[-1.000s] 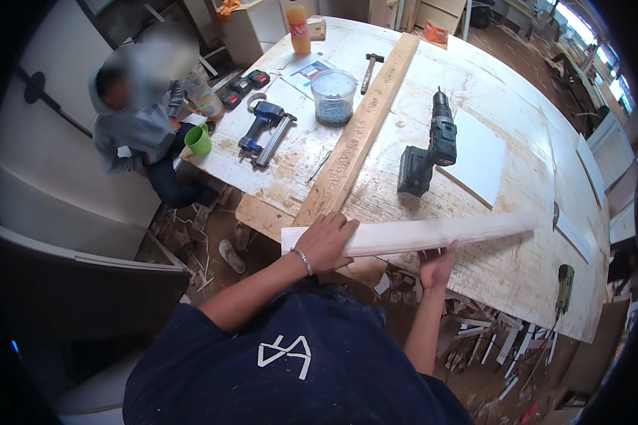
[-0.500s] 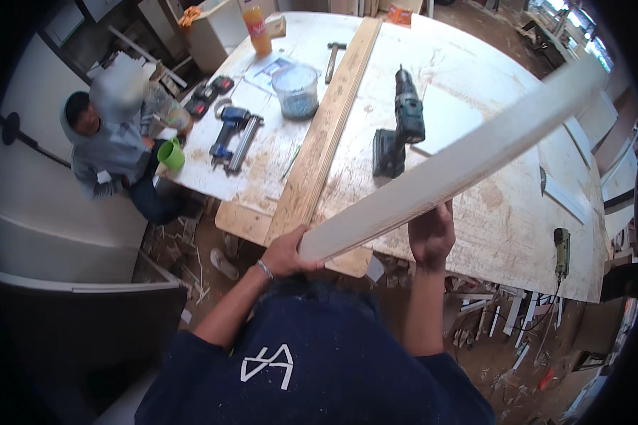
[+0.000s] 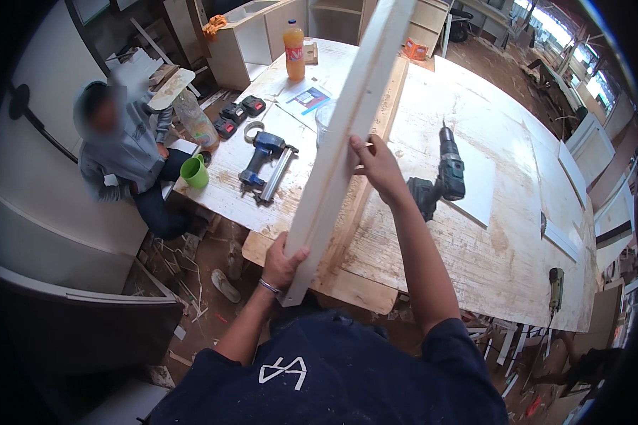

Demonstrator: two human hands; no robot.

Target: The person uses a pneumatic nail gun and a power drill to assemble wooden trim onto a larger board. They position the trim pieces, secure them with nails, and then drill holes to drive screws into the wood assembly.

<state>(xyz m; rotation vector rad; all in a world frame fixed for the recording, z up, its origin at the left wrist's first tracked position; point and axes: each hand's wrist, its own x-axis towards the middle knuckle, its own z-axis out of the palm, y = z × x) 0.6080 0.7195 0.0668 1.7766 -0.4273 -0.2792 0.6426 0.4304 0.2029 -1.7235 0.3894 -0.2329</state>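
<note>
My left hand (image 3: pixel 282 268) grips a long white board (image 3: pixel 342 152) near its close end, while my right hand (image 3: pixel 374 166) holds its right edge farther up. The board points away from me, above a pale wooden plank (image 3: pixel 361 212) on the worktable (image 3: pixel 418 265) and partly hiding a clear tub (image 3: pixel 322 118). Right of my right hand stands a cordless drill (image 3: pixel 446 173) with a white panel (image 3: pixel 478 198) behind it. A blue nail gun (image 3: pixel 266 163) lies left of the board.
A seated person in grey (image 3: pixel 120 163) is at the left, near a green mug (image 3: pixel 193 173), batteries (image 3: pixel 232 118) and an orange-drink bottle (image 3: pixel 294 57). A green tool (image 3: pixel 556 287) rests at the right edge. Offcuts (image 3: pixel 184 297) litter the floor; cabinets (image 3: pixel 230 64) stand behind.
The board has swung from lying crosswise, then diagonal, to pointing away from me. My right hand has moved up and forward with it; my left hand stays low on the close end.
</note>
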